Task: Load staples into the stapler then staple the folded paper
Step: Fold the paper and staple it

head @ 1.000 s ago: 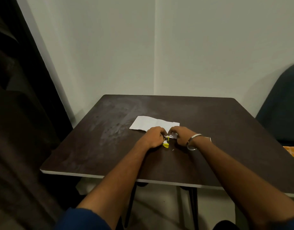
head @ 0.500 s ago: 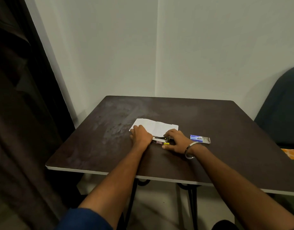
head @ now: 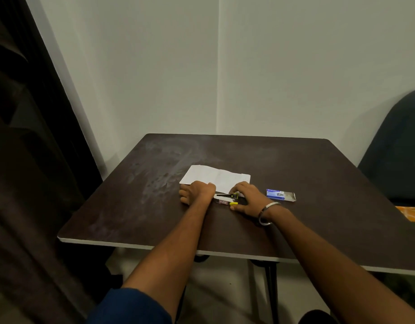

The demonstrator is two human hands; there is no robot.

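A folded white paper lies near the middle of the dark table. A small black and yellow stapler rests at the paper's near edge, between my hands. My left hand presses down on the paper's near left corner and touches the stapler's left end. My right hand curls around the stapler's right end, fingers above it and thumb below. A blue staple box with its flap open lies just right of my right hand.
The table stands in a corner of white walls. A dark curtain hangs along the left. A dark chair back rises at the right, with something orange at the table's right edge.
My hands have spread apart from a tight huddle over the stapler. The left one moved onto the paper's corner, the right one stayed at the stapler. The staple box came into view.
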